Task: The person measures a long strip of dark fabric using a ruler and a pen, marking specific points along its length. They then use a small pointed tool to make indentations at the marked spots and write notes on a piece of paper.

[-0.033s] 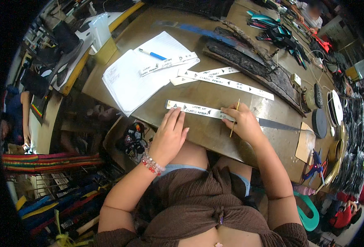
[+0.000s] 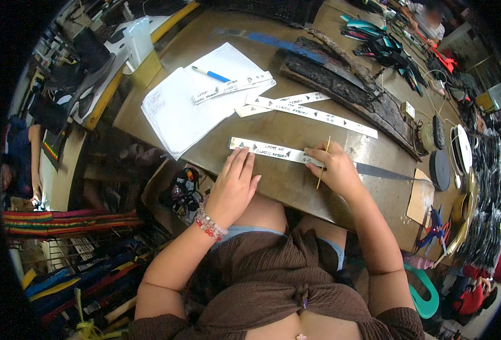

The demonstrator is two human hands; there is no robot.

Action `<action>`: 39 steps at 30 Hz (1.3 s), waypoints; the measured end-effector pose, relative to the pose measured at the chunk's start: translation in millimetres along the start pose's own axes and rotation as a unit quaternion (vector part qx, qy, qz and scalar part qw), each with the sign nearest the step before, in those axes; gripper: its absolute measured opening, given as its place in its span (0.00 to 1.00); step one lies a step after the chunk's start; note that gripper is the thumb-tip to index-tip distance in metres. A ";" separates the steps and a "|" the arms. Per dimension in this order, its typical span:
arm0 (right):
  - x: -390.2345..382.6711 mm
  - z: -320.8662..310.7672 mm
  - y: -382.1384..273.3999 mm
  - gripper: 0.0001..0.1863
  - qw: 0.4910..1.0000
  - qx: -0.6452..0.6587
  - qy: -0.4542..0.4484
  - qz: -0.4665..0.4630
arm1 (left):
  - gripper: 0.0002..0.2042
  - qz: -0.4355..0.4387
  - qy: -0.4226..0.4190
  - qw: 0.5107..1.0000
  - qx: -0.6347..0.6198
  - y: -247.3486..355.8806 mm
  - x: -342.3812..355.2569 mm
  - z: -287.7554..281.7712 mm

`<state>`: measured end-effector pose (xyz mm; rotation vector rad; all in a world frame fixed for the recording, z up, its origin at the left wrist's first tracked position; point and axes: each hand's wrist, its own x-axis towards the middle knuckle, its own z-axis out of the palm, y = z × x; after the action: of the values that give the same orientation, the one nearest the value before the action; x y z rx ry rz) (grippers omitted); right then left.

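Note:
A white marked template strip [image 2: 270,151] lies across the brown table in front of me, over the end of a black webbing strap [image 2: 395,173]. My left hand [image 2: 233,184] rests with its fingers stretched out on the strip's left end. At the other end, my right hand [image 2: 335,169] presses on the strip and pinches a thin yellowish stick [image 2: 322,164], which stands out past the fingers at both ends. Whether that stick is a pencil or a plain rod is too small to tell. Farther off lie more white template strips [image 2: 313,113], crossing one another.
Open paper sheets [image 2: 177,113] with a blue pen [image 2: 211,74] lie at the far left. A dark, rough long block [image 2: 347,93] runs across the back right. At right are a black webbing roll [image 2: 439,170], brown card [image 2: 419,198] and a blue glue gun [image 2: 434,226]. Another person [image 2: 429,22] sits far right.

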<state>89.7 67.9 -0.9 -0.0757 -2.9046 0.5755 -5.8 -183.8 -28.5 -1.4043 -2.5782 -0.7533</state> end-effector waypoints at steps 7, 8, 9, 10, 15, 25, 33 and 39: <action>0.3 1.2 -2.0 0.15 1.000 -0.019 0.006 -0.008 | 0.23 -0.006 -0.015 1.000 0.002 -6.2 -0.6 4.1; 0.2 1.8 -2.1 0.15 1.000 -0.023 0.007 -0.008 | 0.23 -0.005 -0.014 1.000 0.005 -6.4 -0.4 3.8; 0.2 2.5 -2.1 0.15 1.000 -0.025 0.009 -0.008 | 0.23 -0.004 -0.013 1.000 0.008 -6.4 0.2 3.4; 0.2 3.1 -2.1 0.15 1.000 -0.025 0.009 -0.007 | 0.23 0.000 -0.014 1.000 0.009 -6.3 1.3 3.0; -7.8 2.5 6.9 0.18 0.997 -0.070 0.034 -0.016 | 0.22 0.014 -0.057 0.995 0.084 -3.3 12.7 0.7; -78.8 -36.2 82.8 0.11 0.964 -0.097 0.134 0.207 | 0.30 0.004 -0.143 0.981 0.128 6.0 20.9 -5.5; -20.1 -31.3 28.1 0.14 0.943 0.149 0.258 0.152 | 0.30 0.004 -0.131 0.982 0.133 8.0 17.6 -3.1; 55.7 30.4 -50.1 0.10 0.938 0.323 0.085 0.092 | 0.29 0.000 -0.110 0.986 0.123 6.3 16.1 -3.4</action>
<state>28.6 15.0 -0.1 -0.2908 -2.4130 1.4396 -10.3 -170.4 -18.0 -1.4796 -2.7160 -0.2774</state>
